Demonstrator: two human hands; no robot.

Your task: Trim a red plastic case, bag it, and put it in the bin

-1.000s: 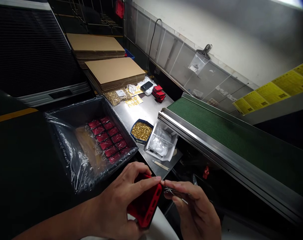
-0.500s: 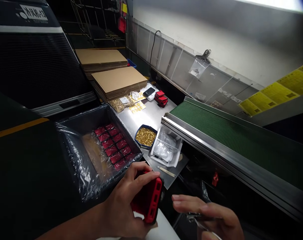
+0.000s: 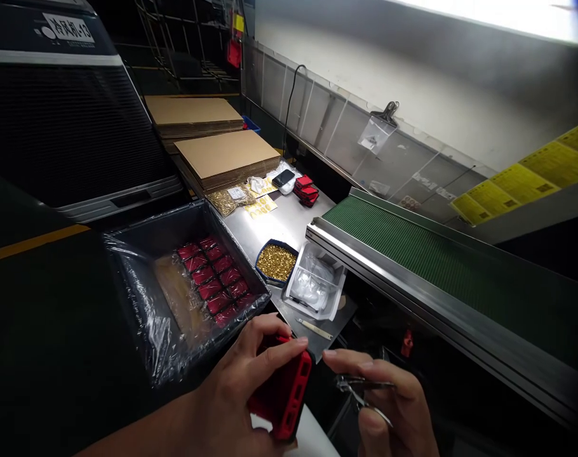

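Observation:
My left hand point(image 3: 244, 381) grips a red and black phone case point(image 3: 293, 400) by its edges, its slotted side turned toward my right hand. The case is tilted, and part of it is hidden behind my fingers. Between the thumb and fingers of my right hand point(image 3: 389, 393) is a pair of metal nail clippers point(image 3: 362, 386). Their jaws point left at the case, with a gap between the two.
At left stands a plastic-lined crate point(image 3: 127, 254) with rows of red pieces. On the metal table lie a blue tray of small golden parts point(image 3: 275, 261), a white bin of clear bags point(image 3: 312, 285) and stacked red cases point(image 3: 305, 190). A green conveyor point(image 3: 403, 247) runs along the right.
My right hand and the nail clippers have moved up and left, closer to the phone case. The clippers show more clearly. My left hand with the case has sunk slightly.

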